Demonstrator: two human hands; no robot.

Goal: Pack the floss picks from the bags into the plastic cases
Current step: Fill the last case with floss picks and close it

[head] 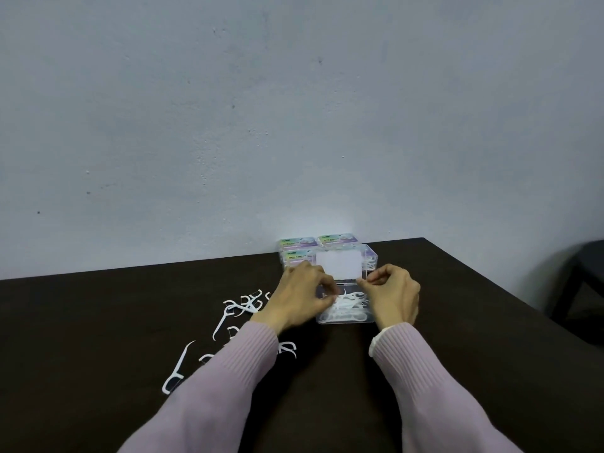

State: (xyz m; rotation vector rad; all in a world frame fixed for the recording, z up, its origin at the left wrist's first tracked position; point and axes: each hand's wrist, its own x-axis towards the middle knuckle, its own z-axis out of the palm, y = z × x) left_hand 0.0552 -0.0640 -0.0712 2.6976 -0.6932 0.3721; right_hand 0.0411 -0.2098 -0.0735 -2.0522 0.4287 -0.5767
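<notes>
From the head camera, looking down over the dark table [98, 322], the person has both hands at an open clear plastic case [344, 317] that sits between them, its lid [340, 268] stood up at the far side with a pale label facing us. The left hand [300, 297] has its fingers curled in at the case's left edge, fingertips close to the picks inside; whether they pinch a pick or only nudge one I cannot tell, as the tips are small and partly hidden. The right hand [394, 297] has thumb and forefinger drawn together at the lid's near right corner, seemingly pinching the lid or steadying it. To my eye the step in hand is filling this case: a heap of floss picks [346, 305] lies in it already, handles mostly running left to right along the case's long side, though some cross at angles. A good many loose picks [243, 304] lie scattered on the table to the left (no bag shows anywhere), pointing every which way; the nearest one [179, 367] lies tilted, its bow end towards the person. Three closed cases [299, 250] stand grouped against the wall behind, apparently done. Next, I'd judge, the left hand must gather the strays, line them up with the case's length, and drop them in before the lid comes down.
</notes>
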